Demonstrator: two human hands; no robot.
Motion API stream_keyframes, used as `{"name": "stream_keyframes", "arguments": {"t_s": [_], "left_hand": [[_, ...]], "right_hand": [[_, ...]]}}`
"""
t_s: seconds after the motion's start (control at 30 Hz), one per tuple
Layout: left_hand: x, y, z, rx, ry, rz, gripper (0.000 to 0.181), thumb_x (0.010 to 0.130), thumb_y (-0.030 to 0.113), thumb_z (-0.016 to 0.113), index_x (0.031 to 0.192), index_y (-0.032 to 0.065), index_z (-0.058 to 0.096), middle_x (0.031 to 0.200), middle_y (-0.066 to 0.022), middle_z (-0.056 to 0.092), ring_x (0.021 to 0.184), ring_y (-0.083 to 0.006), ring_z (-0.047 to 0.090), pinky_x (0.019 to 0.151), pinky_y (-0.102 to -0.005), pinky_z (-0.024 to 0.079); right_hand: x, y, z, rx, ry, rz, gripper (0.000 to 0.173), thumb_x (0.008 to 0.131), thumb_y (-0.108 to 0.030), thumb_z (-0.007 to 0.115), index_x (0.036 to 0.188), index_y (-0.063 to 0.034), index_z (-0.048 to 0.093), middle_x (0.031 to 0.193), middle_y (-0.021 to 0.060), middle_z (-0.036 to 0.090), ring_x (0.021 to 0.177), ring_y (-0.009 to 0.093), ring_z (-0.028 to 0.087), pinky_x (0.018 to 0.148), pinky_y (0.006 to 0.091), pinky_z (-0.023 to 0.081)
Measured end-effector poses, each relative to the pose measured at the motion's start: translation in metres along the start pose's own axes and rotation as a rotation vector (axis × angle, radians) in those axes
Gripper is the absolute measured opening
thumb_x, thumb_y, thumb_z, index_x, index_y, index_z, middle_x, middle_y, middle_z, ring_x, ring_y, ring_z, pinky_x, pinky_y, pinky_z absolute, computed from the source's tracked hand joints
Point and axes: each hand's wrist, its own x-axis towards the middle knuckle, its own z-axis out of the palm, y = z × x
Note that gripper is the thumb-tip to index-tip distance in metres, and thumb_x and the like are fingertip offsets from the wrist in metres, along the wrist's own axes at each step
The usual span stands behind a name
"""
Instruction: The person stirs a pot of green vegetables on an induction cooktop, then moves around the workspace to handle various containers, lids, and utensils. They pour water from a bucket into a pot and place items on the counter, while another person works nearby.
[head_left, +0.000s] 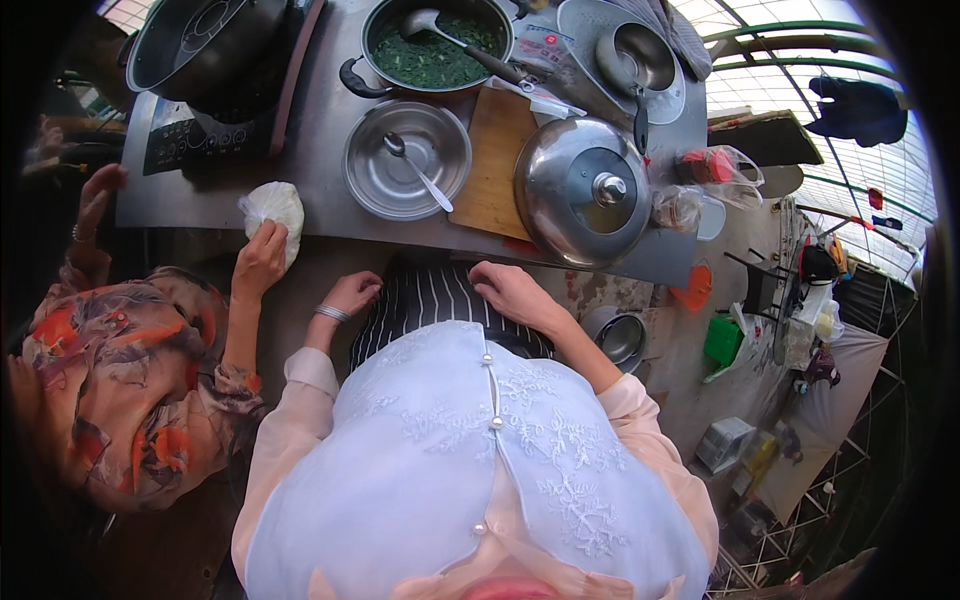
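My left hand (357, 291), with silver bracelets on its wrist, hovers in front of the metal table (330, 202), fingers loosely bent and nothing visible in it. On the other side of my striped apron (427, 296), my right hand (516, 294) is also loosely curled, and I see nothing in it. Beyond them on the tabletop sits a stainless-steel bowl (367, 184) with a metal spoon (416, 169) in it. A wooden cutting board (487, 172) lies beside the bowl, partly under a domed steel lid (551, 169) with a glass centre.
At left a person's hand (260, 255) grips a clear plastic bag of pale food (281, 206). A dark pan (225, 56) stands on an induction cooker (202, 139). Farther back are a pot of chopped greens (386, 64) with a ladle and a steel saucepan (611, 56).
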Motion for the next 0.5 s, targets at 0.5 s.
{"name": "stream_keyframes", "arguments": {"t_s": [0.5], "left_hand": [[0.026, 0.112, -0.005, -0.543, 0.208, -0.032, 0.049, 0.098, 0.046, 0.039, 0.097, 0.0005, 0.057, 0.082, -0.0130, 0.068, 0.065, -0.0144, 0.065, 0.053, -0.0221, 0.050]], "right_hand": [[-0.045, 0.022, -0.008, 0.083, 0.209, -0.034, 0.016, 0.086, -0.010, 0.055, 0.097, 0.0009, 0.056, 0.092, 0.0191, 0.062, 0.091, 0.037, 0.059, 0.081, 0.0439, 0.047]]}}
